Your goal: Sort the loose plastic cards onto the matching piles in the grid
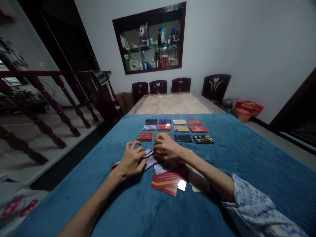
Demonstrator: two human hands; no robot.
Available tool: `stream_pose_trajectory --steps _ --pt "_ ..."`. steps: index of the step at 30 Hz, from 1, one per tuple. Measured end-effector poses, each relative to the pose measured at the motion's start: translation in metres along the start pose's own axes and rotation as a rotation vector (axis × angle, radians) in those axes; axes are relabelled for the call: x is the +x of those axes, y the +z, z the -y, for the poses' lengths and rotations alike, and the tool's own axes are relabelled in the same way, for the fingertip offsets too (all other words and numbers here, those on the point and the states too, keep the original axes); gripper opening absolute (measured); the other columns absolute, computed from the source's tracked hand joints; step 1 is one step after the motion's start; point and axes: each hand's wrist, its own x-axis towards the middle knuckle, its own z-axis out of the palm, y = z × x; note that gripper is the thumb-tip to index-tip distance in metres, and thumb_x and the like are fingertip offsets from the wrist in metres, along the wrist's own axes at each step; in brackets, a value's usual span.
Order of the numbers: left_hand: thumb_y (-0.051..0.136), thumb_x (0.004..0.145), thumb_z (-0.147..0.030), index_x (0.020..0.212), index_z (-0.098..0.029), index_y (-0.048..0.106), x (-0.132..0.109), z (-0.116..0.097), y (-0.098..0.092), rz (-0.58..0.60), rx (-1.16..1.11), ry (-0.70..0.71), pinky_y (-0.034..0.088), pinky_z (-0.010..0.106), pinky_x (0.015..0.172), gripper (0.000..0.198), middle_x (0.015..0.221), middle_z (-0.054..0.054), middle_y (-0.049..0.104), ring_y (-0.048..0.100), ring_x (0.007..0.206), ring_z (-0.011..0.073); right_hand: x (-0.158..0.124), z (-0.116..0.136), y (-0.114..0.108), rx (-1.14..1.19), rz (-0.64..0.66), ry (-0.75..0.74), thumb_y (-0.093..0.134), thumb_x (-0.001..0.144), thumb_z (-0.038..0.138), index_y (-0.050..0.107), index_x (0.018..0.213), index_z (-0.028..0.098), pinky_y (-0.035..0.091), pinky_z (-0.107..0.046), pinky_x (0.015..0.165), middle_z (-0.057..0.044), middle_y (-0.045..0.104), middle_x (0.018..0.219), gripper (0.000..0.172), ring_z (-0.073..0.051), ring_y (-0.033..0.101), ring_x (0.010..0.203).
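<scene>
My left hand (132,158) rests over the left side of a loose pile, its bent fingers apart and its thumb at the edge of white cards (149,162). A yellowish card shows partly under my right hand (168,148), whose fingers are curled down and closed around it; its far part is hidden. Closer to me lie a white card (165,168), red cards (168,179) and pale cards (197,179), overlapping. Beyond my hands, cards stand in neat rows, among them a red one (144,137), a dark one (183,138) and a black VIP card (203,139).
A blue cloth (123,210) covers the near part of the table; its far marbled top (165,103) is bare. Dark chairs (216,86) stand around the far end. A wooden railing (59,89) runs along the left, and a red bag sits in an orange bin (243,115) at right.
</scene>
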Motion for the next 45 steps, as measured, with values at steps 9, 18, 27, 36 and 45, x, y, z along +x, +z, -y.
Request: stream_pose_trajectory --steps 9,18,27,36,45 --pt "0.065 0.079 -0.038 0.098 -0.016 0.068 -0.006 -0.013 -0.013 0.141 0.063 0.007 0.036 0.052 0.094 0.029 0.099 0.011 0.068 0.049 0.111 0.0332 -0.002 0.008 0.008 0.02 0.054 -0.047 0.07 0.079 0.039 0.068 0.115 0.019 0.037 -0.044 0.084 -0.01 0.067 0.117 0.042 -0.031 0.045 0.11" --pt "0.065 0.078 -0.036 0.102 -0.015 0.066 -0.008 -0.011 -0.009 0.225 0.089 -0.025 0.039 0.047 0.091 0.032 0.105 0.013 0.065 0.05 0.105 0.0304 -0.001 0.007 0.016 0.034 0.062 -0.027 0.071 0.079 0.039 0.07 0.113 0.019 0.039 -0.044 0.084 -0.011 0.067 0.113 0.039 -0.031 0.045 0.11" --pt "0.062 0.077 -0.028 0.091 -0.018 0.068 -0.008 -0.008 -0.011 0.183 0.005 -0.012 0.04 0.041 0.084 0.018 0.092 0.009 0.066 0.052 0.095 0.0255 0.0 0.004 0.019 0.048 0.037 -0.047 0.07 0.079 0.04 0.069 0.113 0.02 0.037 -0.042 0.082 -0.01 0.068 0.112 0.04 -0.029 0.046 0.105" --pt "0.05 0.081 -0.015 0.073 -0.017 0.067 -0.008 0.004 -0.009 0.043 -0.075 0.026 0.041 0.037 0.076 0.019 0.072 0.006 0.066 0.057 0.08 0.0206 0.0 0.005 0.015 0.079 0.018 0.006 0.061 0.085 0.018 0.07 0.109 0.02 0.036 -0.039 0.085 -0.008 0.071 0.1 0.026 -0.025 0.051 0.102" --pt "0.049 0.085 -0.013 0.082 -0.017 0.07 -0.009 0.013 -0.001 -0.001 -0.19 -0.111 0.046 0.035 0.078 0.022 0.084 0.007 0.068 0.06 0.083 0.0195 0.0 0.011 0.008 0.043 0.021 0.146 0.059 0.087 0.02 0.068 0.096 0.019 0.034 -0.035 0.078 -0.009 0.071 0.094 0.013 -0.026 0.056 0.1"
